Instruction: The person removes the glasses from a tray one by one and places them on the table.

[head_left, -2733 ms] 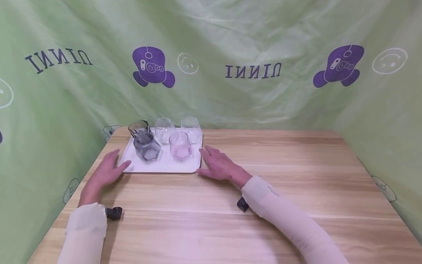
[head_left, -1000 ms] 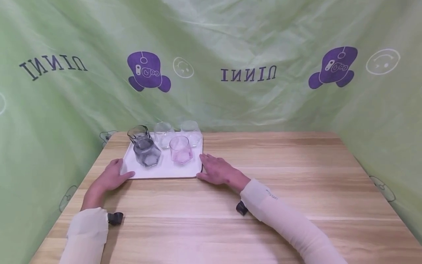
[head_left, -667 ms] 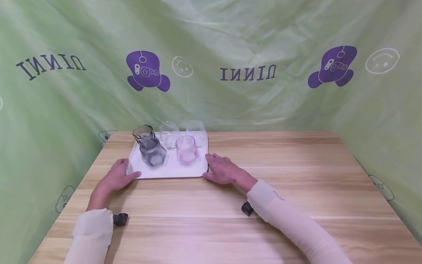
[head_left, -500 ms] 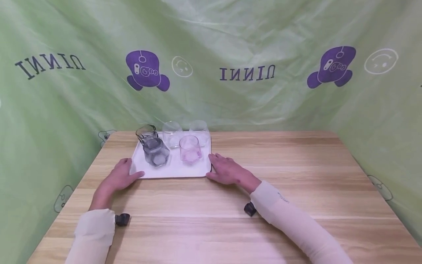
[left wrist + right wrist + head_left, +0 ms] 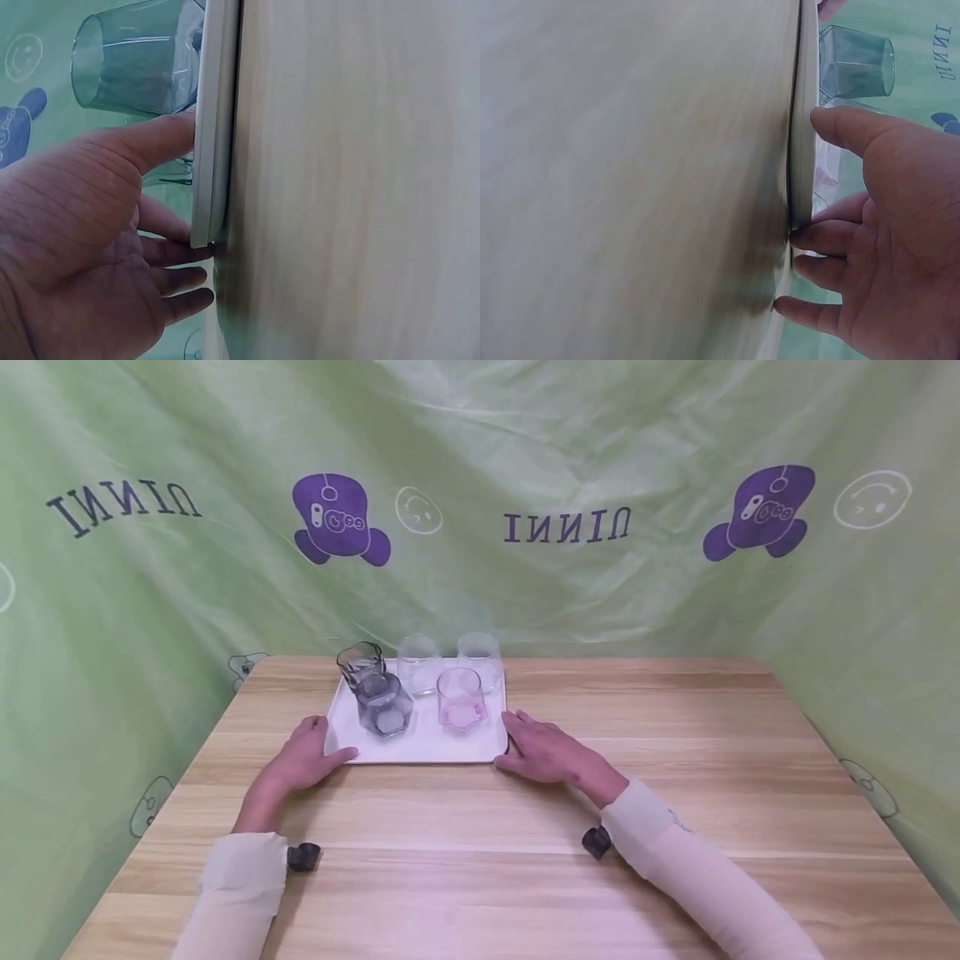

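Centrally, a wooden table [image 5: 525,827] is backed by green cloth [image 5: 525,435]; the tray [image 5: 420,752] is touched by relaxed left hand [image 5: 307,760] and right hand [image 5: 547,753], thumbs on its rim seen only in wrist views.

I'm looking into a staged recording booth, not a lived-in room. Green printed fabric [image 5: 525,443] with purple cartoon mascots [image 5: 341,518] and mirrored lettering [image 5: 567,525] walls in a plain wooden table [image 5: 675,760].
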A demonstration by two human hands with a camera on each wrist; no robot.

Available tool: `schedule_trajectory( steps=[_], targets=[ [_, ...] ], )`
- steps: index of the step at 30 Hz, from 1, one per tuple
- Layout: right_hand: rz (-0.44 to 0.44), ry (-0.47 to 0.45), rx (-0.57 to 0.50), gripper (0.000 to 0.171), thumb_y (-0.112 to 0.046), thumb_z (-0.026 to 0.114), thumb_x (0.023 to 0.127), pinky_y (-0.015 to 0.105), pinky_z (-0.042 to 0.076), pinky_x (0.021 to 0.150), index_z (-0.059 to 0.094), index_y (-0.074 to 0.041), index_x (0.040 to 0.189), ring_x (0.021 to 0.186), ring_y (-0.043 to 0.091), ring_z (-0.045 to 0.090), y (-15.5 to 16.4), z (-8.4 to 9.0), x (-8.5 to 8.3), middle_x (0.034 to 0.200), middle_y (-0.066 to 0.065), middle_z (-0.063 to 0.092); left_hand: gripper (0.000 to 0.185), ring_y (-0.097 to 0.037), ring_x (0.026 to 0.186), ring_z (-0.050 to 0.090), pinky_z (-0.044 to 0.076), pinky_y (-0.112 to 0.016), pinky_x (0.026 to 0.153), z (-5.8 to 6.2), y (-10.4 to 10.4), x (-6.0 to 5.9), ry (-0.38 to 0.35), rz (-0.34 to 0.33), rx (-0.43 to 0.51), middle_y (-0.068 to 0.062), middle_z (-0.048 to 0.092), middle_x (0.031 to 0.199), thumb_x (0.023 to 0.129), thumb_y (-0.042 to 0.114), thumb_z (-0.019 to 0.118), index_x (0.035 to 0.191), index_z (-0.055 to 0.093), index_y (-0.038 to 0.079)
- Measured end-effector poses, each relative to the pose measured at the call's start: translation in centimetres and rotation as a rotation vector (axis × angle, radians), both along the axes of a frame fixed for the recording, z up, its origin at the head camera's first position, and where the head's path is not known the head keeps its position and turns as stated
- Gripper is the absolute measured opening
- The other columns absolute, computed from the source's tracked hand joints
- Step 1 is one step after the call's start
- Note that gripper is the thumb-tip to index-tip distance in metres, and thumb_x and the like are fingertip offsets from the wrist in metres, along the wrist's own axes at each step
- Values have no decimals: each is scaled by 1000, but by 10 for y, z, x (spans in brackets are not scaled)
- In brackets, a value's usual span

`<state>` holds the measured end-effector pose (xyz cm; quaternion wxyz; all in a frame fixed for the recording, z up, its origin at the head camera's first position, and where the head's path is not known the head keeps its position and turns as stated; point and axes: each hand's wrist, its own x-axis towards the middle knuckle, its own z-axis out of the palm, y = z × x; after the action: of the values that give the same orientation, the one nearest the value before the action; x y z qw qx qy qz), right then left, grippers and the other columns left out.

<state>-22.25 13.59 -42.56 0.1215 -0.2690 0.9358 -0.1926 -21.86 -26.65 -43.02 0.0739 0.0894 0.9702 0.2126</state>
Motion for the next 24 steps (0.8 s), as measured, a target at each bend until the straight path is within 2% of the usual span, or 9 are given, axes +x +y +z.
schedule_trajectory(
  steps=[8,17,24],
  targets=[
    [-20,-16,-6,80,-42,63,102,54,26,119,29,3,159,150,40,27,20,4,6,160,25,36,95,-61,139,26,24,-70,112,-1,20,-1,-6,4,-37,-49,24,149,101,44,64,144,22,-29],
    [-63,-57,-27,80,-40,64,102,54,25,120,28,2,160,149,42,29,44,6,11,160,25,36,98,-59,143,25,24,-68,114,-7,39,-9,-7,-42,-29,-46,23,153,99,48,66,147,22,-26],
    [-63,-45,-15,77,-40,63,102,57,32,116,34,5,157,142,46,40,55,7,10,154,30,42,97,-56,144,24,23,-67,115,-5,49,-9,14,-59,-6,-44,26,154,98,47,68,148,24,-24]
  ],
)
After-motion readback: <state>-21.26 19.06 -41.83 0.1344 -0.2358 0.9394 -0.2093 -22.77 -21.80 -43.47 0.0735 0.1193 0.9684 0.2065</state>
